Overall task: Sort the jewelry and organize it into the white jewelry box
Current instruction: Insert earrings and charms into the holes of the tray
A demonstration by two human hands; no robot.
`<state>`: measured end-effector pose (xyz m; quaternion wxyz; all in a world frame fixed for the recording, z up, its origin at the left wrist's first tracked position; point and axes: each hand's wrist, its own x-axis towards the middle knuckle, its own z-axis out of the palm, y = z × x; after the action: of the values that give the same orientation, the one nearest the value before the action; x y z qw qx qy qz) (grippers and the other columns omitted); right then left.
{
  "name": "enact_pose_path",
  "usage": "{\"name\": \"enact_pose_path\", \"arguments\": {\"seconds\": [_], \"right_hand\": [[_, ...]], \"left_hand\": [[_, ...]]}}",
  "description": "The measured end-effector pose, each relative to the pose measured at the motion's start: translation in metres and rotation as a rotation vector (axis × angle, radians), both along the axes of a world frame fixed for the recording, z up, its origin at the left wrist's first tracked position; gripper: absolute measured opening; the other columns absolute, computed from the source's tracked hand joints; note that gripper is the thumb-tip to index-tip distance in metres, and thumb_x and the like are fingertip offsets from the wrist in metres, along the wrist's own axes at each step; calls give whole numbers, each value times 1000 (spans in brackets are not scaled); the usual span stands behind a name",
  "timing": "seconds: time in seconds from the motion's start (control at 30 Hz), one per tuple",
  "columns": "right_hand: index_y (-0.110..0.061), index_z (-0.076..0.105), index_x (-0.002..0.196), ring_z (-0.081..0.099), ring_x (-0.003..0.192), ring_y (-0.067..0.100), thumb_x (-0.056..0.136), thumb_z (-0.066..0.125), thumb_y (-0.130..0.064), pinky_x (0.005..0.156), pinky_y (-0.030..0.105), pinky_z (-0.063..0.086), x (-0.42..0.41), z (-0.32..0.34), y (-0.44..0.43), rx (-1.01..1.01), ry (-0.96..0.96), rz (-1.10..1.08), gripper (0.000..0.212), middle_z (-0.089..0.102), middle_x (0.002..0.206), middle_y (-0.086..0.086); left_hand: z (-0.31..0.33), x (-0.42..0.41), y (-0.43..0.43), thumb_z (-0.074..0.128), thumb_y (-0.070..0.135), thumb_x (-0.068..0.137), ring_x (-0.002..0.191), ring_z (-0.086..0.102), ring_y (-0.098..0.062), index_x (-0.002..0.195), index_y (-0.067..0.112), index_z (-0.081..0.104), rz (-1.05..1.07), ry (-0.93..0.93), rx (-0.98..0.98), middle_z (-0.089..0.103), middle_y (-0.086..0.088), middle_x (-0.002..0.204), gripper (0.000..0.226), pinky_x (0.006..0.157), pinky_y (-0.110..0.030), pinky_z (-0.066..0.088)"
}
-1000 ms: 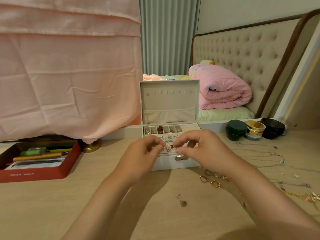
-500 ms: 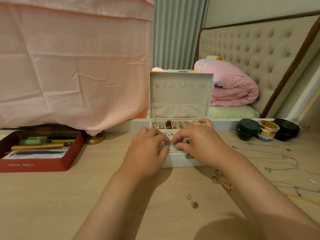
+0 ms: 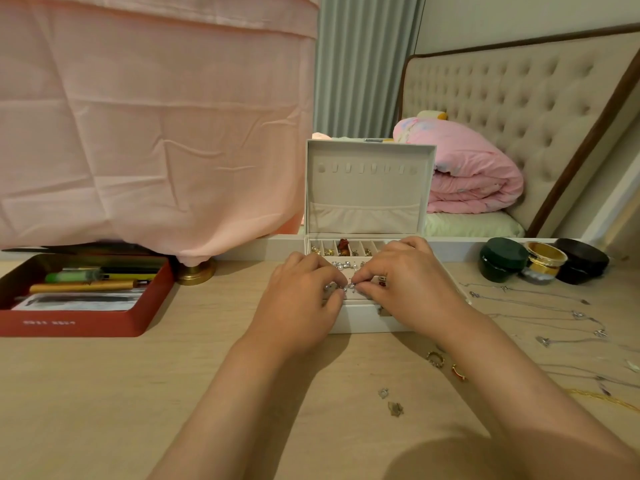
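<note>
Both hands have dropped from just above the white jewelry box onto its front tray, and the fingertips have closed in on each other.

Well to the left of the box sits a red tray of pens. At the box's front edge the left hand has its fingers curled, tips meeting those of the right hand over a small sparkling piece, which both seem to pinch between them. It sits low in the front row of the tray, among other studs. I cannot tell whether it is already seated in its slot.

The piece looks tiny, light and hard, slick metal with a stone, so I judge it easy to flick away. It wants a fingertip pinch across its edges, not on the post, and a gentle press into the padding.

In front of the box and to the right, rings and two loose charms lie on the table. Farther right of the box the thin chains are spread out; they look limp and apt to tangle, best lifted by the clasp or pendant.
</note>
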<state>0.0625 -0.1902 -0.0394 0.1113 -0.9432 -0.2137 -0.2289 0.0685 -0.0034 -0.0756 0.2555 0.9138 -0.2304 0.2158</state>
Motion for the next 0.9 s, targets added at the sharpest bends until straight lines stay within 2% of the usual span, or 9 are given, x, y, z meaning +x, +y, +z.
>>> {"name": "enact_pose_path", "arguments": {"seconds": [0.27,0.4,0.53,0.63,0.77,0.9], "right_hand": [[-33,79,76,59,83,14,81,80,-27,95,34,29,3,-7,-2,-2,-47,16,8,72,72,-15],[-37,79,81,56,90,12,84,78,-32,97,33,25,0,-4,-2,-20,-18,31,5,72,82,-18],[-40,78,88,49,100,8,89,71,-40,98,32,22,-1,-3,-3,-11,29,25,8,64,92,-21],[-37,78,87,48,103,7,91,68,-34,98,31,22,-1,-4,-4,68,65,-2,11,63,94,-21],[-39,78,90,44,105,5,92,62,-27,94,29,21,-2,-5,-5,62,113,-11,20,57,94,-24],[-39,76,94,46,109,6,92,62,-26,100,32,26,-6,1,-11,121,111,-41,19,59,102,-20]], "left_hand": [[-1,1,-1,58,35,91,104,44,-12,104,34,71,-10,1,-8,60,15,104,19,92,-32,37],[-1,1,-1,58,35,91,105,44,-12,105,34,71,-9,6,-1,60,15,105,19,92,-31,37],[-1,0,0,58,34,91,104,43,-11,105,34,70,-14,5,-15,59,16,105,18,93,-32,38],[-1,1,0,59,34,90,105,44,-11,104,33,70,-15,-5,-25,58,16,107,18,93,-32,39],[-1,2,0,59,36,91,106,42,-9,107,35,70,-17,6,-15,57,16,108,19,95,-32,37],[1,-2,-1,57,39,91,109,39,-7,110,39,69,-38,-16,19,55,17,111,23,94,-29,33]]}}
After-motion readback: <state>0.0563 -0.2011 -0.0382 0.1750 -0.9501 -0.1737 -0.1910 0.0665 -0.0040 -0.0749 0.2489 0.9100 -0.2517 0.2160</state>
